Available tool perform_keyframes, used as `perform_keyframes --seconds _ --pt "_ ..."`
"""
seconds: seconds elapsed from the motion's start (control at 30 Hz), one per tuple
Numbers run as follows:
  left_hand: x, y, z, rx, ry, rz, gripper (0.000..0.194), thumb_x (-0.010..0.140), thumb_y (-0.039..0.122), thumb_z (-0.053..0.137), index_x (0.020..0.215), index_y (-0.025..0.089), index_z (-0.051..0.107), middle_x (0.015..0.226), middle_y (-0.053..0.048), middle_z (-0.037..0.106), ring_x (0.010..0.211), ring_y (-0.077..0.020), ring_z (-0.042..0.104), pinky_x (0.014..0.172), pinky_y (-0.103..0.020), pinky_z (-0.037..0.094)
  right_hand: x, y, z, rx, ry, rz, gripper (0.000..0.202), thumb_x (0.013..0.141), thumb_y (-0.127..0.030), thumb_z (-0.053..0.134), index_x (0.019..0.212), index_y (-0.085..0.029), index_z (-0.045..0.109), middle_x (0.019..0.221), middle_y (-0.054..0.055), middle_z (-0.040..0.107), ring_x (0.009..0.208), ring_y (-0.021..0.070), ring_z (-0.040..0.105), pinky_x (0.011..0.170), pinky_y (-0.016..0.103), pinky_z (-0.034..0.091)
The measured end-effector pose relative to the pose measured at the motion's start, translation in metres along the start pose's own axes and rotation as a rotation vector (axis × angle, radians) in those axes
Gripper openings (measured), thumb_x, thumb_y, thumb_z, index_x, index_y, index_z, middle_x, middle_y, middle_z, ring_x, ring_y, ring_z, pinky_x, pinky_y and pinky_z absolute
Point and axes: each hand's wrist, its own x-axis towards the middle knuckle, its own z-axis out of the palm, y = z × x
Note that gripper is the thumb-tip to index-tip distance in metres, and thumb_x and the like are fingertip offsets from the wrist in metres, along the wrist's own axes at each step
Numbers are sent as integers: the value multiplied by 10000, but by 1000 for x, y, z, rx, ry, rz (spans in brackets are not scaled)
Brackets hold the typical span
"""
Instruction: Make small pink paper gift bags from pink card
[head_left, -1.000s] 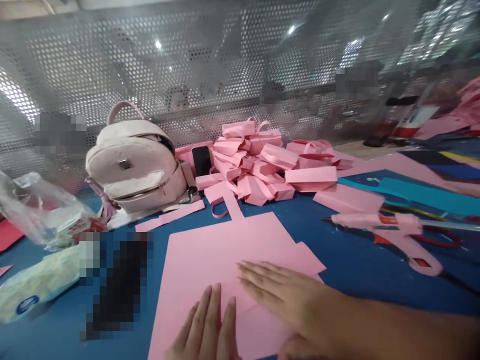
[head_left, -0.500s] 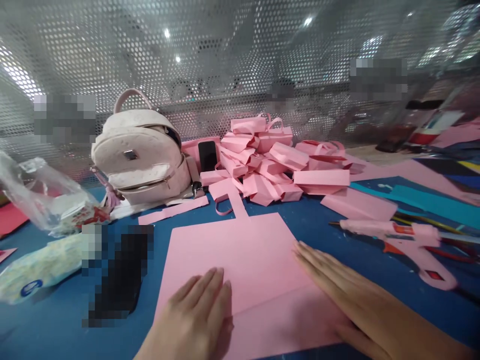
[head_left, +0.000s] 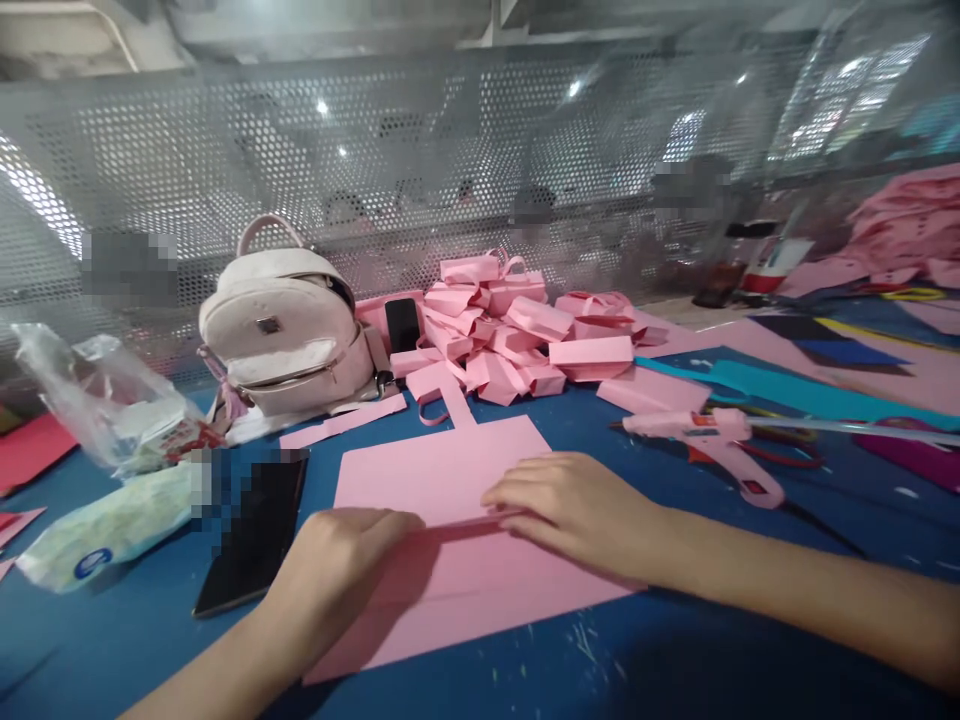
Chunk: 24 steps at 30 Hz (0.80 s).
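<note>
Two bare hands are on one pink sheet (head_left: 450,590) in the head view, the only one. The sheet lies on the blue table (head_left: 480,695), with a raised fold running across its middle. The right hand (head_left: 566,500) bends its fingers over that fold on the sheet's right half and appears to pinch it, almost no gap left between the fingertips. The left hand (head_left: 349,550) rests at the sheet's left side with its fingers together by the fold; its thumb is hidden, so I cannot tell whether it grips or only presses.

The sheet looks like light, fairly stiff paper or thin card, dry rather than slippery, and probably easy to crease or dent. The fold, taken near both ends with flat fingers, seems the best hold; a pinch at one point could kink it.

Behind the sheet sits a pile of folded pink pieces (head_left: 517,340); to its right lies a pink glue gun (head_left: 712,440), and to its left a black flat device (head_left: 259,540)
</note>
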Motion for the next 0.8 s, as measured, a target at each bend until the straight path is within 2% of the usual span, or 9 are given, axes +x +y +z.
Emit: perform_keyframes --seconds 0.1,0.2,0.3,0.37,0.47,0.53,0.63,0.7,0.8 --pt "3 6 -9 198 164 126 328 1050 118 360 1212 134 644 1121 -123 753 964 -197 738 896 -339 578 23 -12 -3 139 -63 34 166 944 -143 559 931 -190 717 864 30 755 789 197 678 675 285 425" --pt "3 15 -8 345 216 249 374 1048 95 344 1306 123 612 1374 -153 633 1300 -259 578 1172 -492 356 38 -16 -4 397 -67 70 134 896 -126 570 836 -157 686 777 15 702 714 168 622 633 262 417" --pt "-3 25 2 265 119 309 365 1053 136 372 1339 114 597 1428 -124 597 1357 -268 523 1192 -482 344 40 -12 2 530 -46 101 263 900 -121 545 1138 -152 651 1010 47 727 879 174 666 718 261 494" --pt "-6 29 10 178 37 303 342 1055 192 427 1350 123 587 1403 -120 616 1305 -258 569 1147 -469 425 34 -8 11 665 -35 164 524 883 -86 532 1397 -179 494 1201 91 694 1026 189 675 799 290 530" --pt "-8 33 15 63 -60 266 323 1041 243 485 1330 145 591 1342 -132 653 1242 -262 618 1073 -486 511 21 -3 24 804 -8 230 789 846 -51 543 1559 -245 266 1400 137 592 1229 210 616 937 361 536" --pt "-7 35 15 14 -132 237 326 1030 244 499 1332 156 585 1354 -143 640 1248 -283 613 1041 -495 538 11 -1 28 683 17 215 838 833 -48 566 1578 -264 249 1540 144 464 1395 224 478 1091 427 450" --pt "-4 35 13 -18 -202 202 346 1014 257 522 1347 178 575 1398 -147 606 1255 -316 602 1003 -497 565 -2 0 27 330 -27 142 704 858 -113 636 1520 -231 427 1664 129 249 1530 267 230 1225 495 263" --pt "-3 35 13 -18 -197 204 348 1019 273 515 1348 180 579 1396 -152 608 1244 -330 608 984 -500 576 -9 1 25 177 -124 29 573 920 -203 645 1475 -186 503 1652 137 271 1533 275 216 1239 506 229" --pt "-1 34 15 -11 -161 233 352 1033 310 494 1336 165 598 1364 -157 632 1219 -333 628 968 -492 586 -20 1 24 134 -241 -172 461 1023 -215 508 1480 -159 493 1566 126 438 1486 224 345 1233 475 271"
